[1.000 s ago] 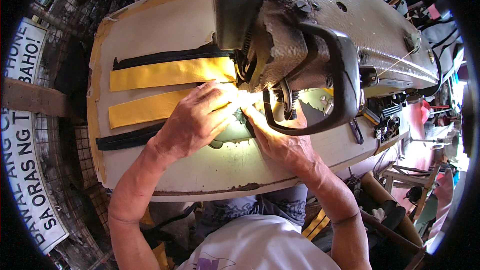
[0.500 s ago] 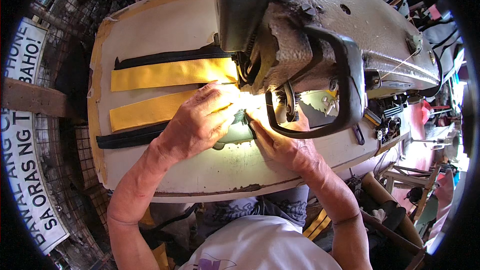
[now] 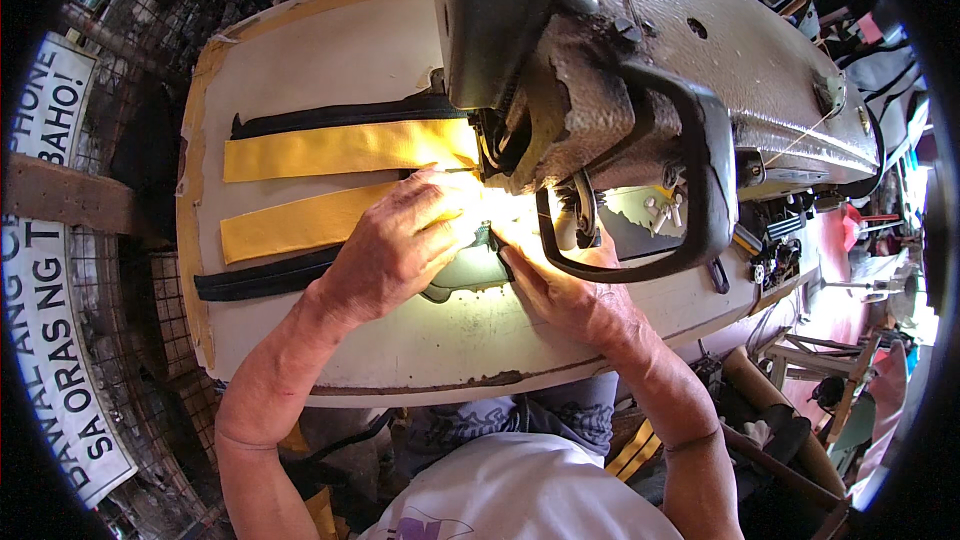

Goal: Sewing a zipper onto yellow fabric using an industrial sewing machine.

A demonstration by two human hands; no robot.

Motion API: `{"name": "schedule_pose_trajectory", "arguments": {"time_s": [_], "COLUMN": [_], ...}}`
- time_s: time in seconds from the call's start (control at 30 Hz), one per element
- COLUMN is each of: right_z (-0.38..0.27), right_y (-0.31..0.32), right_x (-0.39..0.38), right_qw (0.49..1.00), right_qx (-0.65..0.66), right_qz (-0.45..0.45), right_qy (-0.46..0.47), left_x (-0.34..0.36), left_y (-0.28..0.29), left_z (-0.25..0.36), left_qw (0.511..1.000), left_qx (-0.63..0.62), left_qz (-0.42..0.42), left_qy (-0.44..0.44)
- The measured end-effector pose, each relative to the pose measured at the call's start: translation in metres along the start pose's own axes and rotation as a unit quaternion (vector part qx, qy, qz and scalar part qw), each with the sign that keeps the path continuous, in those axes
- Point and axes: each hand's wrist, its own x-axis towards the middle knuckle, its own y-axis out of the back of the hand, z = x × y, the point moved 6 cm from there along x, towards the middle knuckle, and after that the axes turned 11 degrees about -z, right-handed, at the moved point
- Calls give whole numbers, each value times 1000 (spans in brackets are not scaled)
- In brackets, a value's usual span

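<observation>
My left hand has its fingers bent and pinched at the end of the lower yellow strip, beside the brightly lit needle area of a sewing machine. My right hand is at the same spot from the right, fingers partly behind a black looped bar; what they grip is lost in glare and hidden. An upper yellow strip and two black zipper-like strips lie to the left. A dark green-grey patch shows between my hands.
The worn white tabletop has taped edges. Small pale pieces and dark tools sit right of the needle. A wire grid with a sign stands at the left. A cardboard roll and clutter are below right.
The machine and strips appear slightly further right and down, as the view shifts a little. My hands stay at the needle area, with slight finger movement toward the right.
</observation>
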Motion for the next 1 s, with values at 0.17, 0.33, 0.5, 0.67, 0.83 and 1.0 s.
{"name": "schedule_pose_trajectory", "arguments": {"time_s": [0.17, 0.33, 0.5, 0.67, 0.83, 1.0], "right_z": [0, -2, -4, -5, -8, -7], "right_y": [0, -3, -3, -7, -5, -12], "right_x": [1, 4, 2, 2, 2, 6], "right_qw": [1000, 1000, 1000, 996, 989, 989], "right_qx": [8, -10, -17, -85, -129, -136], "right_qz": [3, 4, 5, -23, 8, -2], "right_qy": [0, 16, 14, 24, 69, 49], "left_x": [0, 0, -1, -2, -1, 2], "left_y": [1, 0, -6, -12, -16, -13], "left_z": [3, 5, 2, 1, 3, 0], "left_qw": [999, 997, 998, 995, 993, 992], "left_qx": [39, 67, 63, 86, 106, 117], "left_qz": [1, -6, -23, -31, -28, -10], "left_qy": [-27, -32, -13, -30, -40, -52]}}
